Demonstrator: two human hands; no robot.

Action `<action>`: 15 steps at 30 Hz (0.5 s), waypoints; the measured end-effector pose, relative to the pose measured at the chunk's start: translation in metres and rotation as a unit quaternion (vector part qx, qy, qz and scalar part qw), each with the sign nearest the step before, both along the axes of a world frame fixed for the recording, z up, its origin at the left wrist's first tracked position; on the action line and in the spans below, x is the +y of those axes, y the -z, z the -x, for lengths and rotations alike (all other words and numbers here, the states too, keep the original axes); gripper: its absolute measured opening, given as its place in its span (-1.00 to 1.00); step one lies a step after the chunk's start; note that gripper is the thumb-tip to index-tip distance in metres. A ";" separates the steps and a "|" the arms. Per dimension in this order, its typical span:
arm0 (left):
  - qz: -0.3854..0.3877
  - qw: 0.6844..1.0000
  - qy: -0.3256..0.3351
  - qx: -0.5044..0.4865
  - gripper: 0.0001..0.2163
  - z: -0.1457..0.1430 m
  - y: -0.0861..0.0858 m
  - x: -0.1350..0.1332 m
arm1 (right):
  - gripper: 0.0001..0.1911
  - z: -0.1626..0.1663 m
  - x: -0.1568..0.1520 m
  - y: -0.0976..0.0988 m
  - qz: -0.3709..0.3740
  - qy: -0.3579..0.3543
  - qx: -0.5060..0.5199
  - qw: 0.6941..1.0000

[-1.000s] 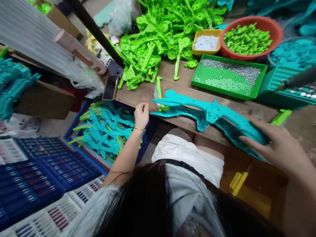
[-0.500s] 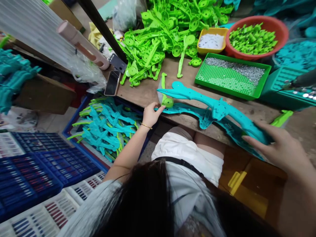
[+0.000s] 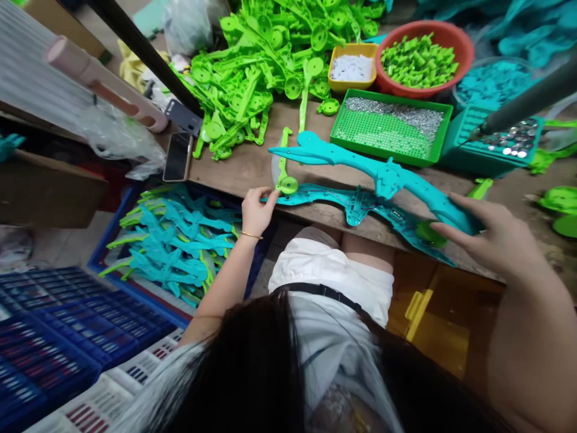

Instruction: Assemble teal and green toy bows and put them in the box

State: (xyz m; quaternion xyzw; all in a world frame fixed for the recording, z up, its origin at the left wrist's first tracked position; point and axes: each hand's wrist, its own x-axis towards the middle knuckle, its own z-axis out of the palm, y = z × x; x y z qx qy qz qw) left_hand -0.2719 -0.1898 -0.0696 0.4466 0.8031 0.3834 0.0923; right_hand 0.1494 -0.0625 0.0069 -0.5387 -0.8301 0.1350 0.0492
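My left hand (image 3: pixel 259 211) pinches the left end of a long curved turquoise plastic shell half (image 3: pixel 331 195), which lies at the table's front edge with its hollow inside up. A green arm with a round cup (image 3: pixel 287 185) sits at that end; another green round part (image 3: pixel 429 233) shows at the right end, partly hidden by my right fingers. My right hand (image 3: pixel 496 234) grips the right end of a matching turquoise upper shell half (image 3: pixel 387 177) between thumb and fingers. That upper half is raised above the lower one, outer side up, its left tip pointing over the green arm.
Behind lies a heap of green arms (image 3: pixel 243 90). A green tray of screws (image 3: pixel 383 138), a yellow tub (image 3: pixel 345 84), a red bowl (image 3: pixel 383 75) and a turquoise basket (image 3: pixel 464 153) stand beyond. At left are a phone (image 3: pixel 177 157) and a crate of turquoise assemblies (image 3: pixel 175 234).
My view has shifted, so the scene sits further left. The upper shell half stands slightly further off the lower one, and more of the right green part shows. Both hands keep their holds.
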 end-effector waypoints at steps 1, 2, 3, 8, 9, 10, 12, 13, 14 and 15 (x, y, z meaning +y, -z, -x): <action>-0.005 1.000 -0.011 -0.018 -0.72 0.002 0.001 -0.002 | -0.22 -0.003 -0.002 -0.001 0.002 0.001 0.002 1.000; -0.006 0.998 -0.025 -0.050 -0.71 0.004 0.002 -0.005 | -0.21 -0.005 -0.003 0.000 0.007 0.001 0.003 1.000; -0.005 0.995 -0.038 -0.091 -0.71 0.006 0.002 -0.007 | -0.20 -0.007 -0.005 0.000 0.013 -0.001 0.004 1.000; 0.004 0.953 -0.060 -0.296 -0.70 0.005 -0.003 -0.010 | -0.11 -0.009 -0.008 0.003 0.034 -0.006 0.000 0.999; 0.009 0.940 -0.059 -0.337 -0.70 0.004 -0.005 -0.009 | -0.10 -0.009 -0.008 0.003 0.035 -0.007 -0.001 0.999; 0.015 0.924 -0.056 -0.377 -0.69 0.003 -0.007 -0.008 | -0.09 -0.009 -0.007 0.003 0.035 -0.008 -0.001 0.999; 0.023 0.895 -0.054 -0.443 -0.67 0.001 -0.010 -0.007 | -0.09 -0.010 -0.007 0.003 0.036 -0.012 -0.004 0.999; 0.022 0.883 -0.056 -0.465 -0.66 0.000 -0.012 -0.006 | -0.11 -0.010 -0.007 0.003 0.036 -0.016 -0.007 0.999; 0.020 0.874 -0.058 -0.482 -0.66 -0.001 -0.012 -0.006 | -0.13 -0.011 -0.008 0.003 0.035 -0.019 -0.009 0.999; 0.017 0.866 -0.060 -0.496 -0.65 -0.001 -0.013 -0.006 | -0.16 -0.011 -0.009 0.004 0.034 -0.024 -0.011 0.999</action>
